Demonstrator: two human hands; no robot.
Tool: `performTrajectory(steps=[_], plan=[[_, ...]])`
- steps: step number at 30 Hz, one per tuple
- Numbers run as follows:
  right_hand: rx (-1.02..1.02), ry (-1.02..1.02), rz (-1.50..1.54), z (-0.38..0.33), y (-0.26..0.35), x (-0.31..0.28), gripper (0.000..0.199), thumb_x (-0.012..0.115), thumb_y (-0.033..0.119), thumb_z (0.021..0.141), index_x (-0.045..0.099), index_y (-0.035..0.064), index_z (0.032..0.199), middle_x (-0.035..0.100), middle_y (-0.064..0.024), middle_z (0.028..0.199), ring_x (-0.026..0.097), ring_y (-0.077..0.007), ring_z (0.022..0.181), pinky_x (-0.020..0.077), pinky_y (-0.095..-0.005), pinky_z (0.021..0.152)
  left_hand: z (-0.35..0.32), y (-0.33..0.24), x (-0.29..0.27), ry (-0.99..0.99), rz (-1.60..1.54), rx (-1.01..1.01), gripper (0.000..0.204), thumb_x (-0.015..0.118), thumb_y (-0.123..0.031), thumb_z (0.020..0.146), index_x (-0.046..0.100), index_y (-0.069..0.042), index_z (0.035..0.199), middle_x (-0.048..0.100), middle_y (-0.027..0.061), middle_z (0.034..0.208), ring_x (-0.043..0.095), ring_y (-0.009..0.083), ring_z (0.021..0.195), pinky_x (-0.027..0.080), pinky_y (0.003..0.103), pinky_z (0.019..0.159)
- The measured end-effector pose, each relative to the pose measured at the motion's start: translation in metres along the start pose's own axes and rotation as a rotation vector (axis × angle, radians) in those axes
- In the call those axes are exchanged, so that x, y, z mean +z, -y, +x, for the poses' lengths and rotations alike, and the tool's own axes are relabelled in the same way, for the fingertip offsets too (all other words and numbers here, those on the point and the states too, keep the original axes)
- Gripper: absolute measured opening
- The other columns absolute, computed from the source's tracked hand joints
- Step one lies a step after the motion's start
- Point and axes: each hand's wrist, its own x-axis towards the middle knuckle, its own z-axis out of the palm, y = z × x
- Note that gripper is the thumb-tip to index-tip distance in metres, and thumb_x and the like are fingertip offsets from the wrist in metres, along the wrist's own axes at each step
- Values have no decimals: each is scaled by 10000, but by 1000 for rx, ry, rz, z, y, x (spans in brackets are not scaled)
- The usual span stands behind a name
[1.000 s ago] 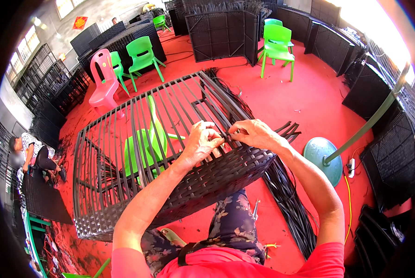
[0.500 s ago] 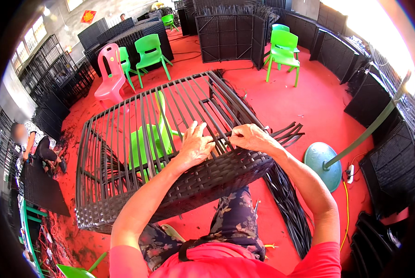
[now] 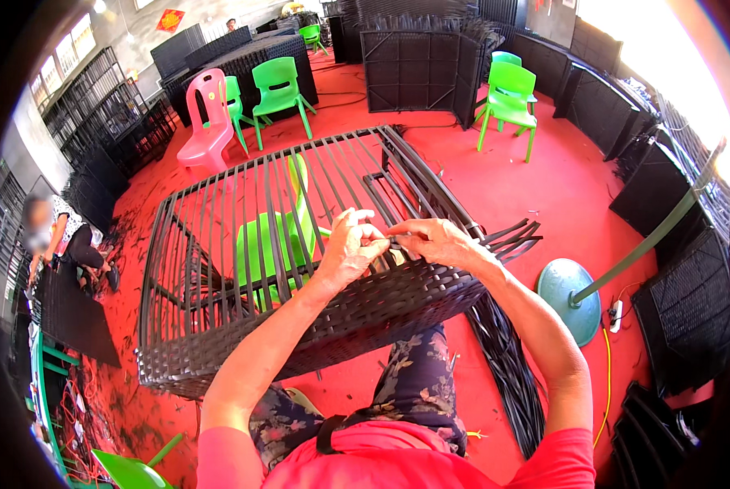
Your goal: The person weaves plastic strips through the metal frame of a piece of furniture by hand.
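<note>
A large black frame lies tilted in front of me. Its near side is woven in flat black strips, while long parallel strips cross the open top. Just beyond the woven edge, my left hand is pinched, thumb and fingers meeting at a black strip. My right hand closes on the same spot from the right, fingertips almost touching the left's. Fingers partly hide the strip. Loose strip ends stick out beyond my right wrist.
A green chair shows through the frame. A bundle of black strips hangs at right, near a round stand base. A pink chair and green chairs stand farther back. A person sits at far left.
My left hand's fingers have drawn together toward the right hand, and both now meet at the strip. The view has shifted slightly, so the surroundings appear a little farther right.
</note>
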Motion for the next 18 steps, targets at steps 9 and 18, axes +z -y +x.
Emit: performTrajectory(steps=[9, 18], plan=[[111, 77, 165, 9, 6, 12, 254, 565, 262, 802, 618, 20, 748, 578, -36, 602, 487, -86, 494, 385, -248, 430, -21, 36, -18, 69, 380, 33, 243, 613, -289, 778, 674, -103, 922, 391, 211, 1289, 245, 405, 1253, 208, 477, 1027], [-33, 27, -146, 15, 23, 32, 235, 564, 268, 775, 652, 79, 883, 622, -109, 698, 614, -248, 698, 453, -362, 644, -15, 40, -26, 233, 99, -121, 200, 626, -284, 748, 691, -114, 832, 388, 190, 1307, 221, 367, 1273, 146, 460, 1045]])
